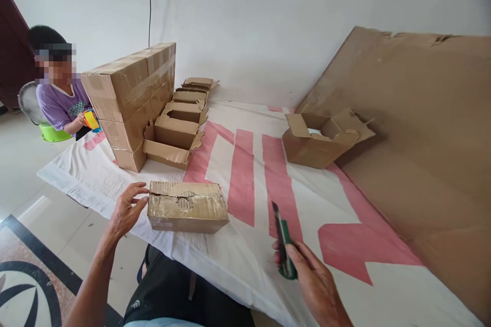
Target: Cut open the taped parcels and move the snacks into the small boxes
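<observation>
Cardboard makes up nearly everything here; a small taped box [187,207], closed, with its top torn and crumpled, lies on a white cloth with pink stripes [245,173] spread over the floor, near the cloth's front edge; the left hand [126,210] rests against the box's left end, fingers [135,193] spread loosely and touching the cardboard rather than clasping it; the right hand [312,278] is well to the right of the box and closed around a green utility knife [283,242], whose dark blade end points away from the person and hangs just above the cloth; between the two hands the cloth runs down over the person's dark trousers [169,286]; farther back on the left stands a stack of sealed boxes [130,97], taped along the seams, and just beside it a row of opened boxes [180,122] with their flaps up runs toward the white wall [249,20]; another opened box [318,140] sits apart on the right, next to a big flat sheet of cardboard [422,127] that leans up against the wall; at the far left another person in a purple shirt [61,99] sits beyond the stack, holding a small orange and blue object [92,120]; a green basin [53,134] stands on the floor beside them.
</observation>
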Available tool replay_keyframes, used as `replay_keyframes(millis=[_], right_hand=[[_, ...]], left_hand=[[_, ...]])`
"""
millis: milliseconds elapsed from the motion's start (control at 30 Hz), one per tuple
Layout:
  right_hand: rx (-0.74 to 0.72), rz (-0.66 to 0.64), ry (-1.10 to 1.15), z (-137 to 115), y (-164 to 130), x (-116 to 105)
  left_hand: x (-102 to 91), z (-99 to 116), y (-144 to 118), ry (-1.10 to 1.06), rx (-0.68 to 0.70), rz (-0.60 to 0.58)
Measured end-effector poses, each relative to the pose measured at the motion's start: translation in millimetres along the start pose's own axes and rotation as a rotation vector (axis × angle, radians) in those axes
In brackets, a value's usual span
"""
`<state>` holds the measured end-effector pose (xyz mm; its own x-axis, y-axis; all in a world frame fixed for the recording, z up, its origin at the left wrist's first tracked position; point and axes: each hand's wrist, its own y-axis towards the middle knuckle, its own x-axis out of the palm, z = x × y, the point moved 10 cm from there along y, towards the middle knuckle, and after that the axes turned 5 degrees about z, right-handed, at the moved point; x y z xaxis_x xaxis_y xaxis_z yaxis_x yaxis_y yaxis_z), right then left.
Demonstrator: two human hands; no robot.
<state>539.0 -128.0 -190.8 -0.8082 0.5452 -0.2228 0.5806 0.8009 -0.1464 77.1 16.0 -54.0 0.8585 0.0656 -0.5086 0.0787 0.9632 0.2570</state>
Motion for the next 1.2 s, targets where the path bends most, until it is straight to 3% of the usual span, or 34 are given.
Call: replay_keyframes(millis=[167, 400, 633, 867, 1033, 1200], right_hand=[[-0.024, -0.157, 0.225, -41, -17, 60], [0.008, -0.291, 0.298, -57, -27, 97], [-0.034, -0.253, 0.256, -55, -29, 102], [-0.046, -0.202, 0.239, -60, -23, 80], [-0.191, -0.223, 0.112, -106, -10, 59], [-0.403, -0.458, -0.206, -172, -24, 81]], left_hand=[[23.4, 1, 2, -0.105, -0.019, -0.095], [33.3, 2, -2, -0.105, -0.064, -0.241], [57.7, 8, -11, -0.172, -0.034, -0.251], [68.5, 9, -12, -0.24, -0.024, -0.258], [66.2, 9, -12, -0.282, -0.024, -0.231], [66.6, 9, -13, -0.29, -0.024, -0.223]])
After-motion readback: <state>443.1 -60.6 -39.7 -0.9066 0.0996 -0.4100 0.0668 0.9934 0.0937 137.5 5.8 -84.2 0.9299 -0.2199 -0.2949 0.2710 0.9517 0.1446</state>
